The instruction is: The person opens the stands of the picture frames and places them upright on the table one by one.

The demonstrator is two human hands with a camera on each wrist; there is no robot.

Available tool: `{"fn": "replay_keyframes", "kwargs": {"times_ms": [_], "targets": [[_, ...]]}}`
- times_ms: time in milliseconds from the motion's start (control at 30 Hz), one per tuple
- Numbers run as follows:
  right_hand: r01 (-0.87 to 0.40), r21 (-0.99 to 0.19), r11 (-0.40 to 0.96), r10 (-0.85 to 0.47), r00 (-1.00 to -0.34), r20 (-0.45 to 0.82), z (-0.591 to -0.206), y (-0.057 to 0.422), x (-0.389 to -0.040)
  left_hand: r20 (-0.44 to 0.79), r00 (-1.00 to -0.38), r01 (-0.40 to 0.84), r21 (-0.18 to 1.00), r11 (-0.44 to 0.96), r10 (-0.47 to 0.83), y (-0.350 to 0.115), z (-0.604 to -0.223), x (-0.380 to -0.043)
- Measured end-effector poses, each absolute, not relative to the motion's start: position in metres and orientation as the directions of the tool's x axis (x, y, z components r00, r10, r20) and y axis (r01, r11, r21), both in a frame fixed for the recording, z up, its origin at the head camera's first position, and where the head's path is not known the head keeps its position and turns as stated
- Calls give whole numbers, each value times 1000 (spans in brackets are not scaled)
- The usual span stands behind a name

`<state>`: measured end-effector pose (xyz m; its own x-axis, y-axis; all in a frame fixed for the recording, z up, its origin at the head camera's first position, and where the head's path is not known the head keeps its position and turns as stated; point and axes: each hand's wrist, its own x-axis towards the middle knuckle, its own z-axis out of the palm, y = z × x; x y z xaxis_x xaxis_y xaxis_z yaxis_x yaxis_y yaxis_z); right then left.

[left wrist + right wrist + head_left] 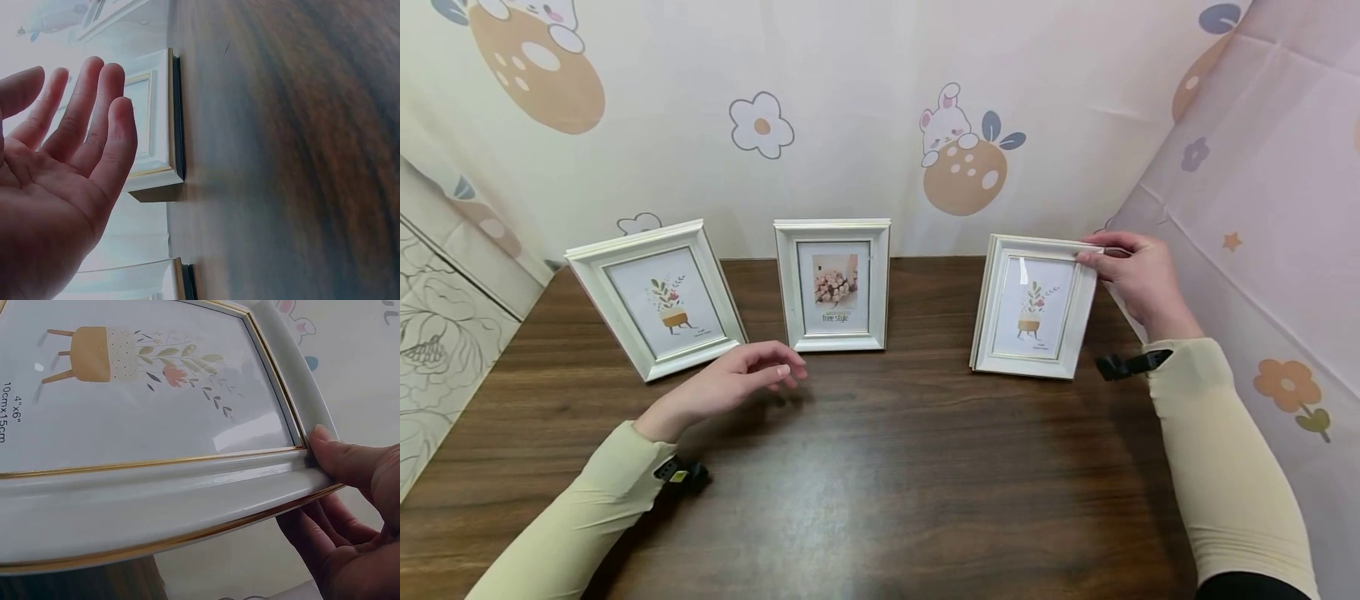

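Three white picture frames with gold trim stand in a row on the brown wooden table. My right hand (1142,279) pinches the upper right corner of the right picture frame (1082,312), thumb on the front and fingers behind; the right wrist view shows this grip on the frame's moulding (156,494) closely. That frame holds a potted plant print and leans slightly. My left hand (730,379) hovers, fingers relaxed and holding nothing, before the left picture frame (617,300), which is turned at an angle. Just beyond its fingertips is the middle picture frame (835,342), with a flower photo.
A patterned cloth (850,167) with rabbits and flowers hangs behind the table (880,467), and another cloth panel (1292,292) runs along the right side. At the left edge is a white panel with line-drawn flowers (437,350).
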<state>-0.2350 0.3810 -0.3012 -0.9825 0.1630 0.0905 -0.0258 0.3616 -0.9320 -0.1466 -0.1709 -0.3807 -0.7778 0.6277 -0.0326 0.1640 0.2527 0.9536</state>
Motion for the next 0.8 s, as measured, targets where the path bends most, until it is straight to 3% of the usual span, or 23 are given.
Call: {"fn": "replay_keyframes", "kwargs": {"times_ms": [133,500,800], "targets": [[-84,-931,356,151,-978,146,-300,380,-229,-31,-775,160,957,243,632,-170,-381,-146],[-206,-978,22,75,-975,207,-296,374,-217,-32,-758,133,970,202,652,-165,-384,-142],[-230,-962,-146,8,-973,231,-295,369,-210,-34,-739,116,977,177,672,-159,-386,-138]]}}
